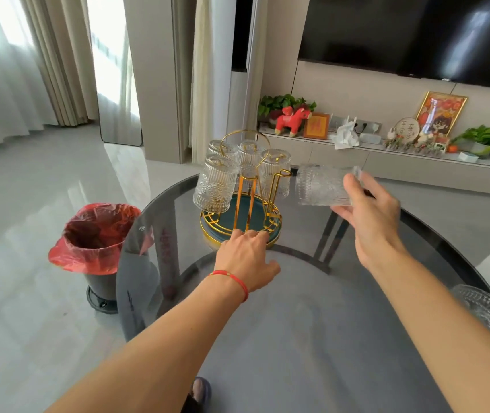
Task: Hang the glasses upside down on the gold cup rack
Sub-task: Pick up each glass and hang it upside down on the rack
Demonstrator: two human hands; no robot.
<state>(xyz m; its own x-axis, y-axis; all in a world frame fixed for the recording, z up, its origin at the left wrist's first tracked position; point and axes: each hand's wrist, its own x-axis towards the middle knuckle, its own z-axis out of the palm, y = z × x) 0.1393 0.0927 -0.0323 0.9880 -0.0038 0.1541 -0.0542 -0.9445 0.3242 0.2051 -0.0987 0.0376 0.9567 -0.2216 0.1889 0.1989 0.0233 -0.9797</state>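
On the round dark glass table (312, 338), toward its far side, stands the gold cup rack (248, 201) on a teal tray with a gold wire rim. Four ribbed clear glasses hang upside down on its prongs; the nearest, the front-left glass (215, 186), tilts outward over the tray's edge. One prong (281, 175) on the rack's right side is bare. Just to its right, the right hand (369, 210) grips a fifth glass (324, 186) by its base, thumb on top and fingers beneath, the glass lying on its side with its mouth facing the rack, close to that prong but apart from it. Down at the tray's near rim, the left hand (245, 257), a red string bracelet (232, 280) on its wrist, rests with fingers spread, fingertips touching the rim and closed on nothing. Another clear glass piece (485, 311) sits at the table's right edge, and a bin with a red liner (97, 236) stands on the floor to the left.
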